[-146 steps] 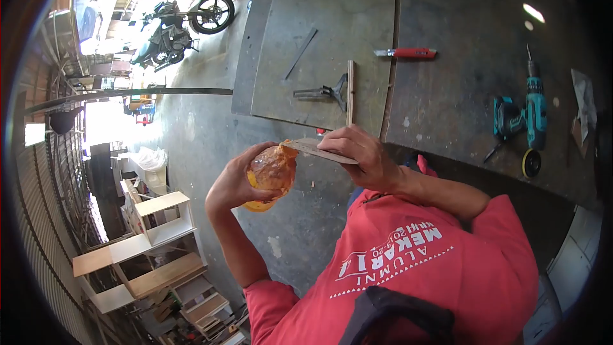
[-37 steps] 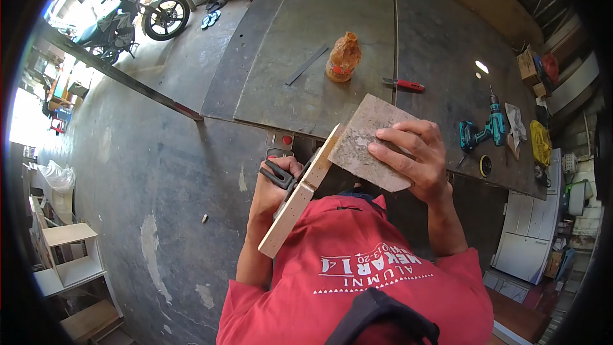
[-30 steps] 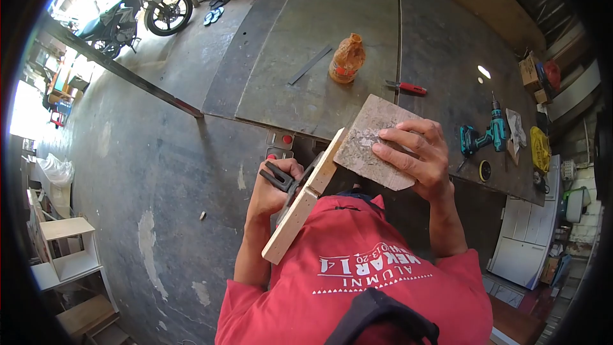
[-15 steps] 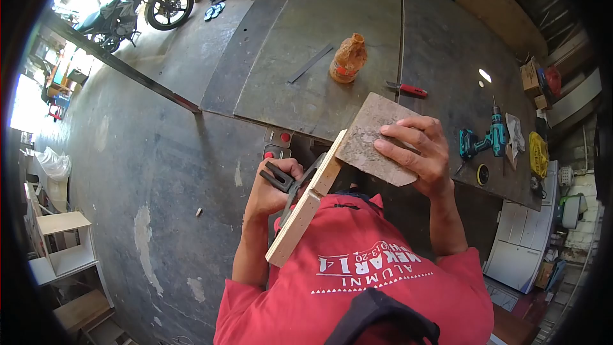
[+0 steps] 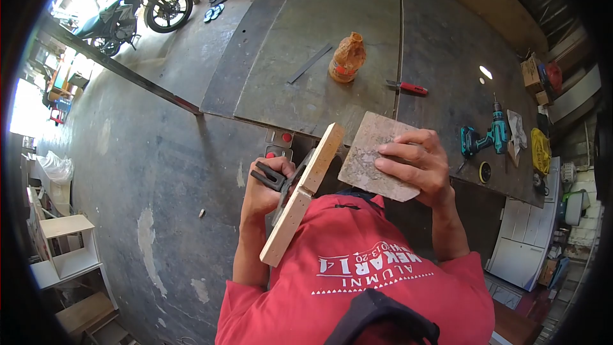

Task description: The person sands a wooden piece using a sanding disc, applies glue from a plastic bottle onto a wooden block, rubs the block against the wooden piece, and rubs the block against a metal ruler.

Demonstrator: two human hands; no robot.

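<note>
Dark bench (image 5: 268,83) beyond the fingers; left hand (image 5: 257,200) curls its fingers round a black forked tool (image 5: 268,177) behind the wooden strip (image 5: 285,230), right hand (image 5: 431,167) pinches the rough slab (image 5: 366,147) just beside. Positioning looks in hand; contact would call for steadiness.

Board (image 5: 371,135) rough, matt; wood strip (image 5: 285,227) smooth.

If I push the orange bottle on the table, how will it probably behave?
The bottle would probably tip if pushed high, since it stands upright, taller than wide. Its smeared sides may feel sticky. Once down, its round body might roll.
</note>
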